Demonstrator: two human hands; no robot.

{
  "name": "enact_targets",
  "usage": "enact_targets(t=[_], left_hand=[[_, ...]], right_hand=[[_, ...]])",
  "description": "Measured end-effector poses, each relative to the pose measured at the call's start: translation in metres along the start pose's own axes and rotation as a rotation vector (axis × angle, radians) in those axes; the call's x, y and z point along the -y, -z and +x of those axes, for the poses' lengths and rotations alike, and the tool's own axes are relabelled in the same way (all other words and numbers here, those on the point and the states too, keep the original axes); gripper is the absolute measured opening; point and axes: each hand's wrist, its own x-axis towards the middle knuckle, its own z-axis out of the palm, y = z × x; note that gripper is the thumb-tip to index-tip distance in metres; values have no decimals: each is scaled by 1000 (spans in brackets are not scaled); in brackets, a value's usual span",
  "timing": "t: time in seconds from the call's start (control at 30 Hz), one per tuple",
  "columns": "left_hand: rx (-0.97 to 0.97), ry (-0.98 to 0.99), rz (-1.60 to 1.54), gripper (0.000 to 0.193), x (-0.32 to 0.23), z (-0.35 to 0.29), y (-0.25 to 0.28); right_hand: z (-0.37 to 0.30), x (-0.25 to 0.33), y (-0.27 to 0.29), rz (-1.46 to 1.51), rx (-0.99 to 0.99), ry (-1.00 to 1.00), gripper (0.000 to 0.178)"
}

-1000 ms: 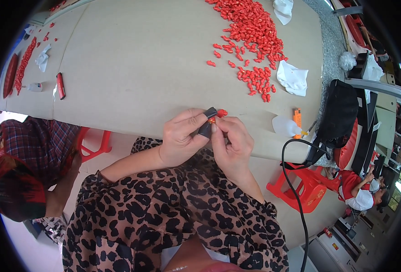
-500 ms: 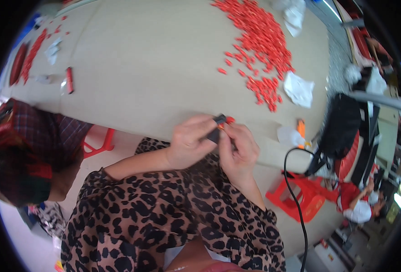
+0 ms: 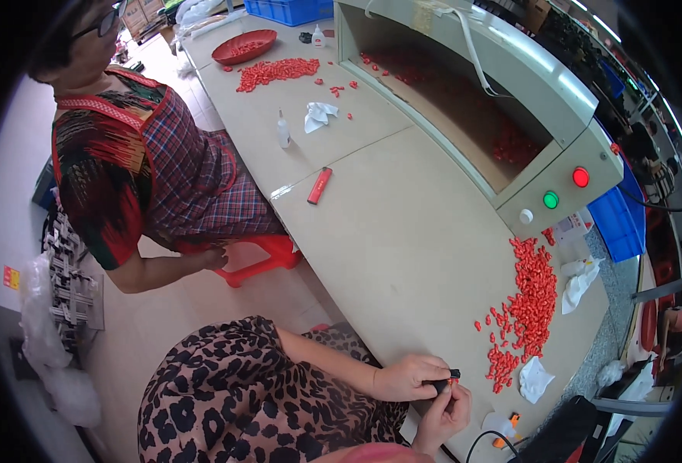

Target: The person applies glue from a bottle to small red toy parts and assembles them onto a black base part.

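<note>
Over the near edge of the table, my left hand [image 3: 412, 378] and my right hand [image 3: 447, 417] meet with fingertips together. Black covers sit on the tips of my left thumb and forefinger, which are closed on a small red piece [image 3: 450, 381], mostly hidden. My right fingers are pinched against that same piece from the near side. A pile of small glossy red pieces [image 3: 532, 297] lies just beyond my hands, with a crumpled white tissue [image 3: 535, 380] beside it. A clear bottle [image 3: 498, 424] and an orange tool [image 3: 506, 432] are right of my right hand.
A co-worker [image 3: 179, 154] in a checked apron sits at left on a red stool [image 3: 260, 258]. A box-shaped machine [image 3: 503, 92] with red and green buttons spans the far side. Farther along are a red tray [image 3: 244, 46], a dropper bottle [image 3: 283, 130] and a red stick-shaped object [image 3: 319, 186].
The view has swung left and upward, bringing the machine and more of the co-worker into sight. My hands now appear lower and farther right, still pinched together at the small red piece.
</note>
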Motion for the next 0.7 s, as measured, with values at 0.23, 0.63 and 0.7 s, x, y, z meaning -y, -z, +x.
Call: enact_targets(t=[0.23,0.63,0.7], left_hand=[[-88,-174,363,32,62,51,59],[-215,-206,529,28,273,167,-53],[-183,-176,453,28,299,177,-95]], right_hand=[[83,-56,-70,137,52,255,11],[241,-287,-39,361,63,456,12],[242,-323,-6,342,56,382,11]])
